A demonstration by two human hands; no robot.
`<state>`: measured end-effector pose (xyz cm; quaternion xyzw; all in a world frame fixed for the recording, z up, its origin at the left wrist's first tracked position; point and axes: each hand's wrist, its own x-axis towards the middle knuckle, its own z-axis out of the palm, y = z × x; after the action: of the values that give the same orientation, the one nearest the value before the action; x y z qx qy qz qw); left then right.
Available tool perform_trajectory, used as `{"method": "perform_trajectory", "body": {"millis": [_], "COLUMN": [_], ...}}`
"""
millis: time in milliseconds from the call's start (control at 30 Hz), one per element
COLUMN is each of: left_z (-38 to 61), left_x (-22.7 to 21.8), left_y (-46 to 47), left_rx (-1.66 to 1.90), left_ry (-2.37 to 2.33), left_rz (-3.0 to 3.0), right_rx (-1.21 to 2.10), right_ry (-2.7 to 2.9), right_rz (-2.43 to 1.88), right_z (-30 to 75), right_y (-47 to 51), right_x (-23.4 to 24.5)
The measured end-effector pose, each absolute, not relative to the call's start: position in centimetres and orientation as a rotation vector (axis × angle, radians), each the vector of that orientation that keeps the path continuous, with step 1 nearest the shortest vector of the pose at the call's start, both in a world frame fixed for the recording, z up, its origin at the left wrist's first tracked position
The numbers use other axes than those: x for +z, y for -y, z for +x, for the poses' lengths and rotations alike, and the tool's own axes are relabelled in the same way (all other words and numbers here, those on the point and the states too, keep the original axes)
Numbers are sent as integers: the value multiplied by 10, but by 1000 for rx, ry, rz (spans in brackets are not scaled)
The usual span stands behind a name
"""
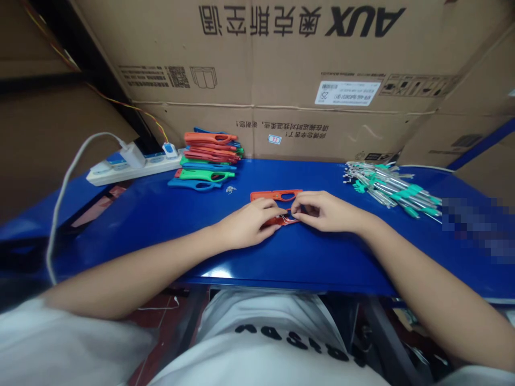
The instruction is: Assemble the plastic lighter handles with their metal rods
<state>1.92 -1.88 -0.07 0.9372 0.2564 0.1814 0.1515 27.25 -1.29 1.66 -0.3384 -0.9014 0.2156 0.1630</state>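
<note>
Low over the middle of the blue table, my left hand (247, 224) is closed on a red-orange lighter casing (288, 221), holding it down by its left part. Beside its looped handle end, my right hand (328, 210) has thumb and fingertips pinched together. What sits in that pinch is too small to make out. A thin pale wire-like piece shows in the casing between my fingertips. Just behind both hands lies another orange casing (265, 195), with its handle opening to the right and partly covered by my right fingers.
Red, green and blue lighter casings (209, 139) are stacked at back left, near a little heap of small metal pieces (230, 190). A white power strip (156, 162) lies farther left. Metal rods with green parts (396, 187) lie at right. A cardboard wall (225, 120) stands behind.
</note>
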Motion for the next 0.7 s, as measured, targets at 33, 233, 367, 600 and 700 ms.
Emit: {"method": "perform_trajectory", "body": {"millis": [33, 233, 367, 600, 700], "left_z": [19, 18, 19, 20, 19], "left_x": [0, 5, 5, 1, 1], "left_y": [19, 21, 21, 21, 21], "left_rx": [509, 458, 456, 476, 451], "left_ry": [-727, -707, -709, -717, -731], "left_rz": [2694, 2713, 2730, 2699, 2699], "right_rx": [643, 690, 697, 723, 710], "right_ry": [2582, 2621, 2610, 2601, 2574], "right_rz": [-955, -954, -980, -914, -940], "right_z": [274, 278, 276, 274, 277], "right_y": [14, 14, 12, 10, 10], "right_x": [19, 17, 14, 14, 16]}}
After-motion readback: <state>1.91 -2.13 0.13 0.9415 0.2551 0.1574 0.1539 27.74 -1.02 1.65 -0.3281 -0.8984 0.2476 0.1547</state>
